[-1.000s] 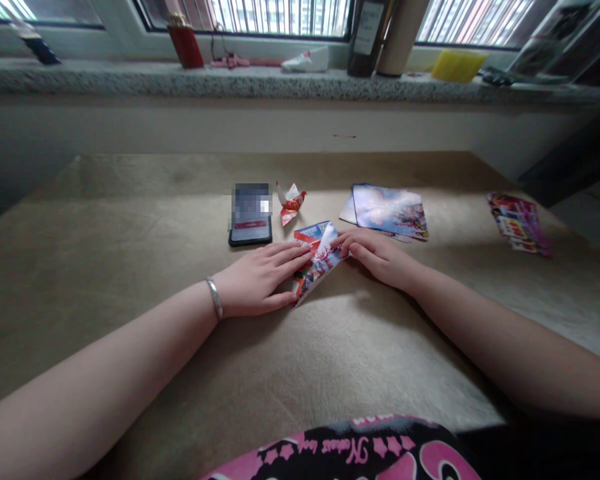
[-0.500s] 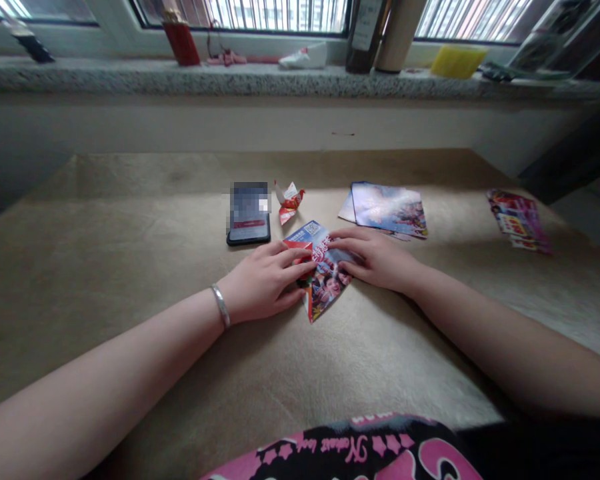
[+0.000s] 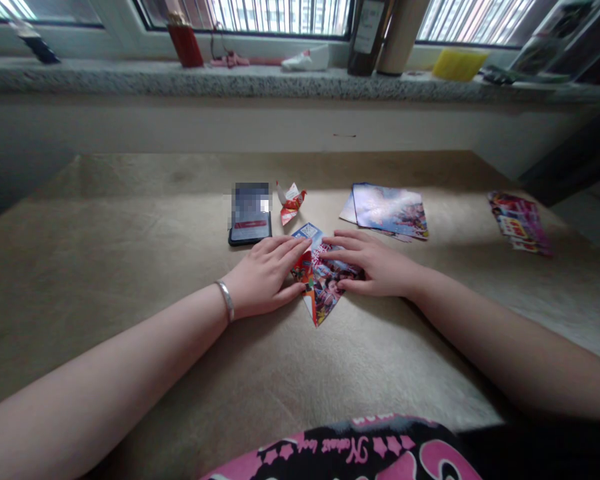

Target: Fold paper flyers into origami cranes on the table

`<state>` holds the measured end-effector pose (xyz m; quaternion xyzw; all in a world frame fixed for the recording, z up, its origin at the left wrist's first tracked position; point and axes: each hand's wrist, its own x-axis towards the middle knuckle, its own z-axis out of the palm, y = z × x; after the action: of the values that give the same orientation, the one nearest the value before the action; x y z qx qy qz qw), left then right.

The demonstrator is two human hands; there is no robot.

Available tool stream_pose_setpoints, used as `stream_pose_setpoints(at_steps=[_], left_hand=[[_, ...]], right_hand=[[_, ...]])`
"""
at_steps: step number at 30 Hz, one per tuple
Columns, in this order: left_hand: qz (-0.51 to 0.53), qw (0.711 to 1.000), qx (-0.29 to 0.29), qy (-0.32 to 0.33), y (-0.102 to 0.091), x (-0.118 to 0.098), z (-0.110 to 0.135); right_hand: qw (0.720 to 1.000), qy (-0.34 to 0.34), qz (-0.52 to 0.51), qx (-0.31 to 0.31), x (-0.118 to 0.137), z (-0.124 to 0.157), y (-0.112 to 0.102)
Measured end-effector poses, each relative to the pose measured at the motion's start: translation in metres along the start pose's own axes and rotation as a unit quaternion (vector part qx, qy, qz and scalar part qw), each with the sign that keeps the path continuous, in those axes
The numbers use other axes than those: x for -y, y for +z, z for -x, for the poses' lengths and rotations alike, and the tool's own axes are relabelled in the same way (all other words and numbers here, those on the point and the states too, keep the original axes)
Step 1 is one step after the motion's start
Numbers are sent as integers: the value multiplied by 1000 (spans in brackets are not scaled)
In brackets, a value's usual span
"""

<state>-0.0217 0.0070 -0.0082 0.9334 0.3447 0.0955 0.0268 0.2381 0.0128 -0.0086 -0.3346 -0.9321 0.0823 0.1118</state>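
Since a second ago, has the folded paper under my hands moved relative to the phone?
Yes. The folded paper has turned: its pointed tip swung rightward and nearer you, away from the phone, which stayed put. Left hand and right hand press it flat.

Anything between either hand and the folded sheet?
Nothing visible. The left hand and right hand both lie flat on the folded sheet. The phone and small folded piece sit behind it, apart.

A home room is suggested by a cloth-covered table (image 3: pixel 130 267) set below a cluttered granite windowsill (image 3: pixel 130 79) with barred windows (image 3: pixel 280 15).
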Motion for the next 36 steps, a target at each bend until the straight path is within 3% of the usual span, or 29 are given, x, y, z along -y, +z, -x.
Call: stream_pose_setpoints(at_steps=[8, 14, 20, 26, 36], left_hand=[[73, 992, -99, 10, -1, 9, 1], [27, 990, -136, 38, -3, 16, 0], [-78, 986, -123, 86, -6, 18, -1], [-135, 985, -76, 80, -6, 16, 1], [-170, 979, -47, 101, -10, 15, 0]], right_hand=[[999, -6, 51, 7, -2, 3, -3], [997, 8, 72, 13, -9, 9, -7], [998, 16, 68, 7, -13, 11, -7], [998, -17, 53, -6, -12, 11, -12], [998, -18, 39, 50, -11, 13, -24]])
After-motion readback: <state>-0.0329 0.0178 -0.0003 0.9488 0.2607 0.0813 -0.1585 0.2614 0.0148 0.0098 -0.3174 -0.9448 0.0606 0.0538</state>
